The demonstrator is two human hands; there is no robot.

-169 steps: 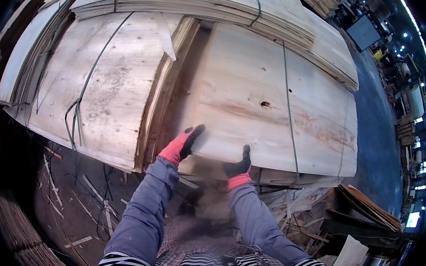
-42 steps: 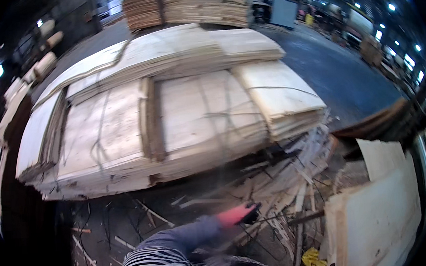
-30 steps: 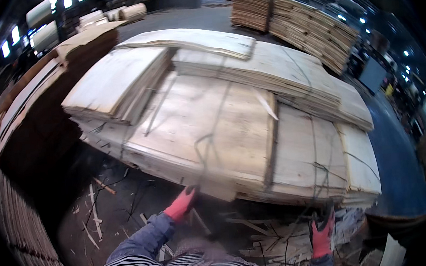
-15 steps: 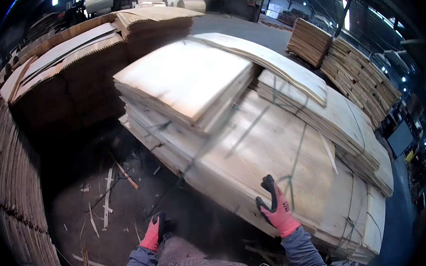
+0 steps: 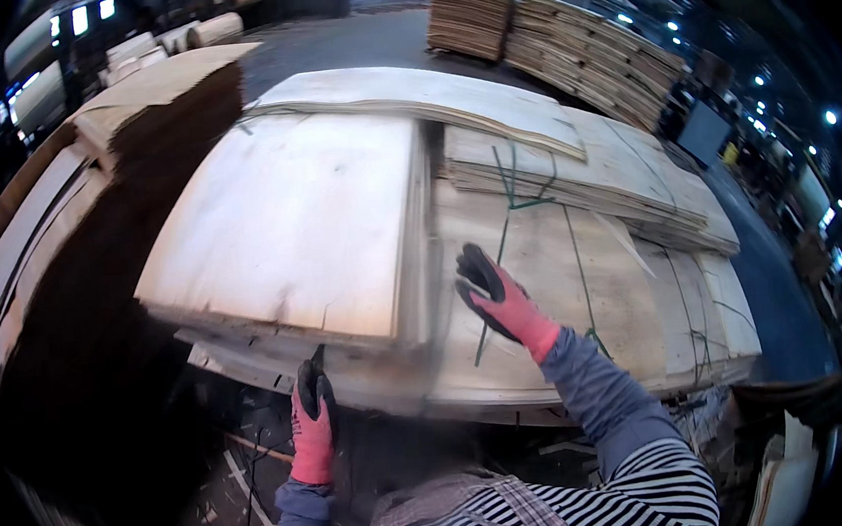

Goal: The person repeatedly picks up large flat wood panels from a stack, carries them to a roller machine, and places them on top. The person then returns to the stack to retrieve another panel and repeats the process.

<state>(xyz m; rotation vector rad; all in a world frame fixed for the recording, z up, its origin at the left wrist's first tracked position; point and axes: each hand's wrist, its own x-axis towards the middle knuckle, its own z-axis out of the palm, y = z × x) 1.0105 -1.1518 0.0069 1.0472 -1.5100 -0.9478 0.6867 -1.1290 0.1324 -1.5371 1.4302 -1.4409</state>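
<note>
Both hands wear pink gloves with black fingers and palms. My left hand is open at the near edge of a raised stack of pale veneer sheets, its fingers pointing up toward the stack. Whether they touch it, I cannot tell. My right hand is also open, thumb apart from the fingers, with nothing in it. It hovers over a wide lower veneer stack, right of the raised stack. Green strings cross that lower stack, with a knotted string farther back.
Long sheets lie across the back of the pile. Tall brown veneer stacks stand at left and far back. Wood scraps litter the dark floor by my left arm. Pale rolls sit at far left.
My view has turned right and come closer to the pile. My left hand has risen from beside my leg to the raised stack's near edge; my right hand has moved farther over the pile.
</note>
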